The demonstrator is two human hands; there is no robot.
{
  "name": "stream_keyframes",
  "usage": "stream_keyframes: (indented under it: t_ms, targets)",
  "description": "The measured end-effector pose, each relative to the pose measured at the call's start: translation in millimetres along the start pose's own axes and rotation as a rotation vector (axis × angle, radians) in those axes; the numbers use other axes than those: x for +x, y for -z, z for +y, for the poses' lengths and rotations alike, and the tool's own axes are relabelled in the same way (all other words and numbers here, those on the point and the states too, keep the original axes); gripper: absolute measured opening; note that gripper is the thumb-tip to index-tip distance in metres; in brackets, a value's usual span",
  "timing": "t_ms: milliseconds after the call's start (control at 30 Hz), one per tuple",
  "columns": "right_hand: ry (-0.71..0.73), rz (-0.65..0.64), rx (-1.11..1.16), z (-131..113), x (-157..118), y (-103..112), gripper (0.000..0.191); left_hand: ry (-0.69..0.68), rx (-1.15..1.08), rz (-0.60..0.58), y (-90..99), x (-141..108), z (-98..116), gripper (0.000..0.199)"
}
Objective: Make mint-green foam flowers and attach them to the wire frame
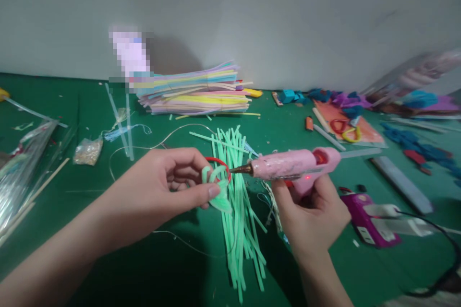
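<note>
My right hand (311,216) is wrapped round the grip of a pink glue gun (283,165). Its metal nozzle points left, and a clear glue stick (360,152) sticks out of the back. Between the thumb and fingers of my left hand (169,177) is a small light-green fuzzy pipe-cleaner piece (220,200), looped at the top. A red ring (218,160) runs behind that piece. The nozzle tip is at or very near the ring; contact cannot be made out. Below both hands lie several loose green pipe cleaners (236,240).
A bundle of pastel pipe cleaners (198,93) lies by the wall. Left are a small bag of beads (88,151) and clear plastic wrap (25,172). On the right lie scissors (351,133), a grey bar (401,184), a purple power strip (370,220) and a black cable (444,235).
</note>
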State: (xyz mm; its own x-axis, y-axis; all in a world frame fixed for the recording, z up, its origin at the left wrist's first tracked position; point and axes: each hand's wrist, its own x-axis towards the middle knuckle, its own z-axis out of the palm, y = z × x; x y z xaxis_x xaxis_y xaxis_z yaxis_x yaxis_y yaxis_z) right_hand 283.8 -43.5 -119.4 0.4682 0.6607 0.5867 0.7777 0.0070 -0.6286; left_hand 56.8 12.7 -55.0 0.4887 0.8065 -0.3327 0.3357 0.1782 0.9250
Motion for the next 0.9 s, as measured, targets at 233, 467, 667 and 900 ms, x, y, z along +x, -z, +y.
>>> stream_keyframes:
  t_ms: [233, 467, 667, 900]
  targets:
    - [0.062, -0.03, 0.017, 5.9, -0.7, 0.8, 0.032, -0.009, 0.002, -0.004, 1.3, 0.6, -1.1, 0.026]
    - [0.002, 0.01, 0.005, 0.8, 0.0, -1.6, 0.033, -0.006, 0.008, -0.019, -0.8, 1.5, -0.7, 0.026]
    - [0.019, -0.019, -0.022, 4.9, 1.1, 0.2, 0.034, -0.003, -0.024, 0.0, 0.2, -0.3, -1.3, 0.024]
    - [0.052, -0.04, 0.016, 4.2, -1.3, 0.1, 0.034, 0.008, -0.009, 0.001, -0.9, 3.1, -1.3, 0.025]
